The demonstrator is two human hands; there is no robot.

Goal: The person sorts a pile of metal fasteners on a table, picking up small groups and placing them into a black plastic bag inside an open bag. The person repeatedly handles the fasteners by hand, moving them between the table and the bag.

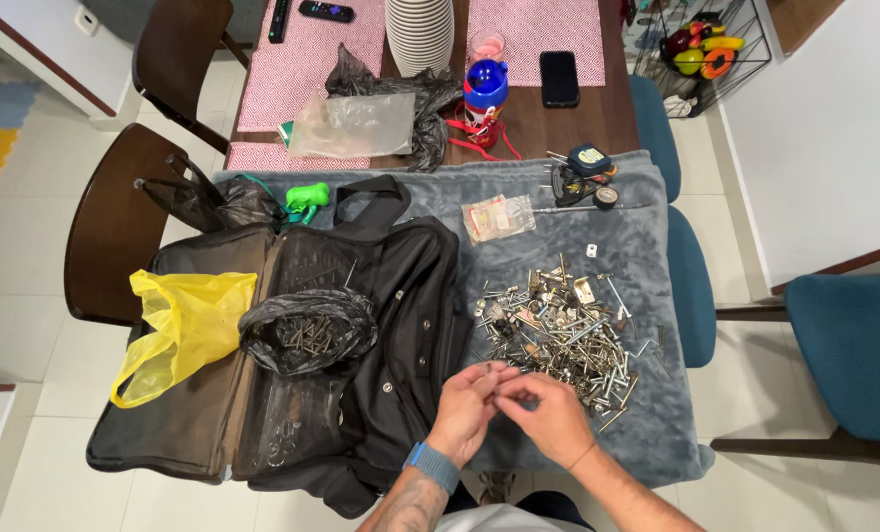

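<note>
My left hand [469, 406], with a blue band at the wrist, and my right hand [548, 414] meet fingertip to fingertip over the grey blanket [647, 246]. They pinch a small metal piece [504, 377] between them; it is too small to tell what kind. Just beyond lies a pile of screws, bolts and metal brackets [558, 330]. To the left lies an open black tool bag [361, 325] with a black plastic bag of nails [307, 333] on it.
A yellow plastic bag [184, 320] lies on the bag's flap. Farther back are a small packet of parts [497, 217], a tape measure with tools [583, 172], a blue bottle [484, 94], a phone [559, 77] and a ribbed vase [420, 34]. Chairs stand on both sides.
</note>
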